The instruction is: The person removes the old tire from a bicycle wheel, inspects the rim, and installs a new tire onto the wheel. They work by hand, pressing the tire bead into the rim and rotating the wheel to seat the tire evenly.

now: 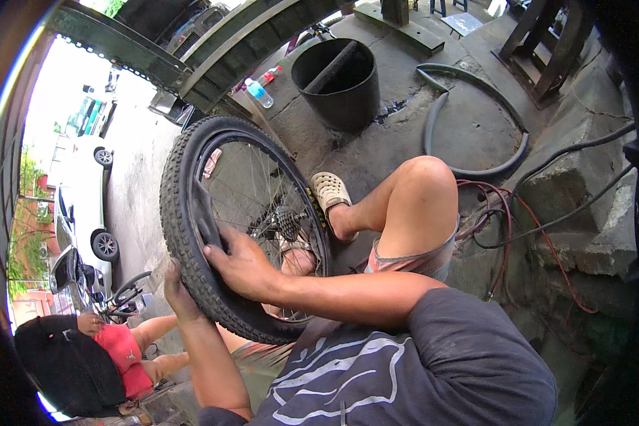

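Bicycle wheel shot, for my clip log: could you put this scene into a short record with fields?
Main object: bicycle wheel, tilted, with knobby tyre
Left hand: against the tyre's outer side
Right hand: at the tyre's inner edge, by a dark strip
Floor: black bucket, looped grey hose
Outside, left: white car
Other person: black and red clothing, lower left
Unclear: what the strip is

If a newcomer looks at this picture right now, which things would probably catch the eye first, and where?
Probably first the bicycle wheel near the centre, with the left hand against the outside of its knobbly tyre and the right hand at the tyre's inner side. Next, perhaps, the black bucket beyond it, then the loop of dark hose on the floor, right of the bucket.
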Action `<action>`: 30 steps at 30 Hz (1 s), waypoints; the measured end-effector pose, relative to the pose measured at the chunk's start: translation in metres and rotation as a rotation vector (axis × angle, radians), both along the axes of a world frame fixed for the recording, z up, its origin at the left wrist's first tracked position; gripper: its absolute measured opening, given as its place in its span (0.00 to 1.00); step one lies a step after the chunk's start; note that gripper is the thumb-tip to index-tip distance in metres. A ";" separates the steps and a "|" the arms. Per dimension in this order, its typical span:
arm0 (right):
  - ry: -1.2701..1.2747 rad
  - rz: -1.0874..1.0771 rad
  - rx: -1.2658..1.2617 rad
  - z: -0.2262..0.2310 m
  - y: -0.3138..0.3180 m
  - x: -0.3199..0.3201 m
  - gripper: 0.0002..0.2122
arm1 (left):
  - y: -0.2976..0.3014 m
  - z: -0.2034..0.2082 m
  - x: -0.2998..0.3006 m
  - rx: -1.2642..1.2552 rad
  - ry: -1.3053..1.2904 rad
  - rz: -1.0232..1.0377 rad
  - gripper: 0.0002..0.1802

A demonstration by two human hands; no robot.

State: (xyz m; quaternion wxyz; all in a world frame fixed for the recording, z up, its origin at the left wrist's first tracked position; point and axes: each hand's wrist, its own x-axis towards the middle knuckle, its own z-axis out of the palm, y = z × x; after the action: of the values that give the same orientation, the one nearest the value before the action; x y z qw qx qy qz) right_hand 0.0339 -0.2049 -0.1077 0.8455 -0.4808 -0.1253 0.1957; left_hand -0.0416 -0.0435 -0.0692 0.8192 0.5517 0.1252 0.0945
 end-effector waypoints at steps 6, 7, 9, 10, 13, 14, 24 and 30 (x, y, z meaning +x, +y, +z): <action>-0.083 0.109 -0.103 -0.003 -0.031 -0.003 0.17 | -0.039 -0.016 -0.035 -0.066 0.094 0.091 0.44; -0.135 0.121 -0.102 -0.002 -0.032 -0.001 0.16 | -0.042 -0.018 -0.040 -0.083 0.086 0.103 0.45; -0.107 0.206 -0.114 0.000 -0.035 0.004 0.16 | -0.054 -0.022 -0.048 -0.117 0.071 0.131 0.46; -0.100 0.250 -0.116 0.004 -0.035 0.008 0.15 | -0.053 -0.020 -0.049 -0.109 0.074 0.098 0.46; 0.136 0.409 0.028 0.019 -0.042 0.022 0.15 | -0.045 -0.017 -0.048 -0.104 0.089 0.011 0.51; 0.119 0.445 -0.100 0.042 -0.058 0.034 0.15 | -0.044 -0.020 -0.047 -0.073 0.098 0.002 0.51; 0.495 0.477 0.243 0.008 -0.058 0.052 0.18 | -0.089 -0.010 -0.016 -0.130 0.123 0.027 0.43; 0.128 0.297 -0.181 0.000 -0.062 0.053 0.16 | -0.096 -0.021 -0.018 -0.174 0.114 -0.130 0.46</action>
State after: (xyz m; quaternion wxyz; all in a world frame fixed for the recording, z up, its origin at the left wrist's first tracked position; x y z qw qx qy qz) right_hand 0.0864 -0.2669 -0.1073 0.7667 -0.5178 -0.1227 0.3593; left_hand -0.0595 -0.1393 -0.0906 0.8599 0.4899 0.1431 -0.0017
